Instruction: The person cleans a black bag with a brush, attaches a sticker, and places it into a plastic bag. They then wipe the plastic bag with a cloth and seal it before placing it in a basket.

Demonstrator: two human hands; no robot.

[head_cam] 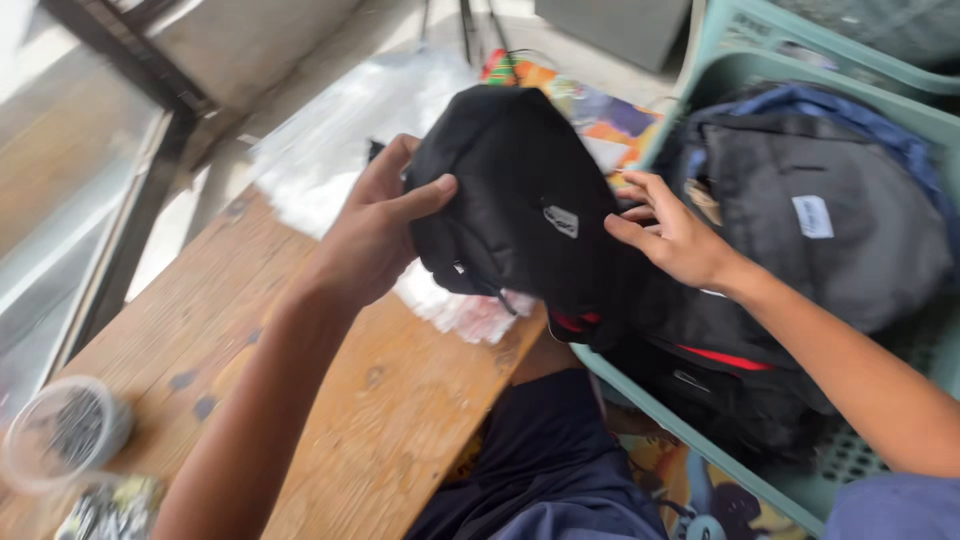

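Head view: a person lifts a black backpack between a wooden surface and a green plastic crate. The left hand is clamped on the bag's side, thumb pressed across the fabric; the right hand rests on its other edge with fingers spread flat rather than closed. The backpack hangs clear of the crate, above the surface's edge and a heap of clear plastic bags. A grey backpack and more dark bags remain in the crate, seemingly awaiting handling. A clear tub sits at the surface's near corner.
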